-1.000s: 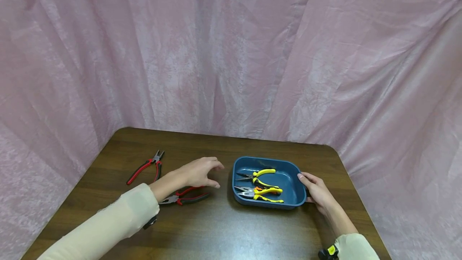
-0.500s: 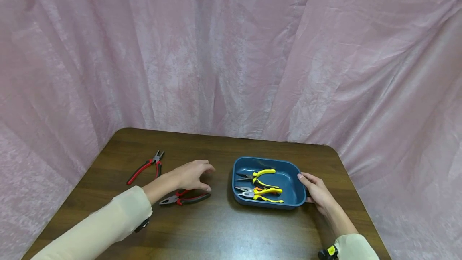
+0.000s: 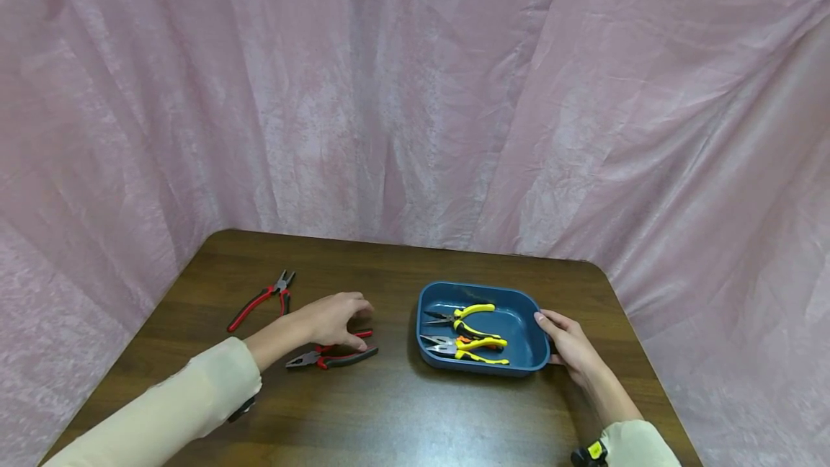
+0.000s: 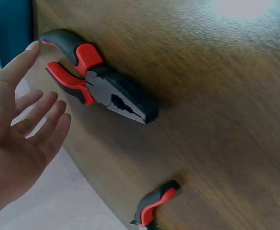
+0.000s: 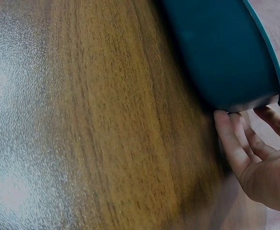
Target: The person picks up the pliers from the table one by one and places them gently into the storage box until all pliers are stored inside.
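The left hand [image 3: 333, 317] is over the near red pliers [image 3: 322, 361] in the lower middle of the head view. Its thumb and fingers are spread well apart and hold nothing. The thumb tip is just beside a handle; I cannot tell if they touch. The near red pliers lie flat on the brown table [image 3: 363, 424], handles apart. The far red pliers [image 3: 269, 291] lie further to the left and up.

To the right, the right hand [image 3: 570, 344] pinches the end of the blue box [image 3: 524, 341], thumb at the rim, fingers against the outside. Yellow pliers [image 3: 462, 314] lie inside.
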`<state>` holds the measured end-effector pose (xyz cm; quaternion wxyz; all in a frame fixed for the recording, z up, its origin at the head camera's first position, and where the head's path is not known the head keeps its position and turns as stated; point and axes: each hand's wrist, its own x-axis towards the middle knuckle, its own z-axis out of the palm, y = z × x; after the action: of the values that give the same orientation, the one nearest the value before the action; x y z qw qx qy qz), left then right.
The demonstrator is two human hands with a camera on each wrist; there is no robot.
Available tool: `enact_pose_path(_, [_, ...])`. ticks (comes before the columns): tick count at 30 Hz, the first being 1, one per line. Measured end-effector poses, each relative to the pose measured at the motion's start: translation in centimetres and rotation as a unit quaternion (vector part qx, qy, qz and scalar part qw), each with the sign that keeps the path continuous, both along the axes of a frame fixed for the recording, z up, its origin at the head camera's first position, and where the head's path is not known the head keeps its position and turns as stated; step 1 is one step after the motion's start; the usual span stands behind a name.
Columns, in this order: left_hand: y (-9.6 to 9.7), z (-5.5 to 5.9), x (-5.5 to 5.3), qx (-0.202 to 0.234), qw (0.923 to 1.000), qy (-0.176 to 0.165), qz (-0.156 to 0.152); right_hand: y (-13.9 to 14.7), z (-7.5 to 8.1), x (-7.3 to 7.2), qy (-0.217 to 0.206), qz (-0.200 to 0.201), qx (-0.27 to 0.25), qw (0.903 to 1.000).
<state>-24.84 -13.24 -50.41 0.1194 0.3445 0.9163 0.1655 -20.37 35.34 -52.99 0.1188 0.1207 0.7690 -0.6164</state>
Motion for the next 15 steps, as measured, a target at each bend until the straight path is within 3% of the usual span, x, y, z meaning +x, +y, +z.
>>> enact_pose_path(15, [-1.4, -0.4, 0.6, 0.014, 0.9998, -0.008, -0.009, 0.0, -0.1, 0.1, 0.005, -0.002, -0.005, 1.0])
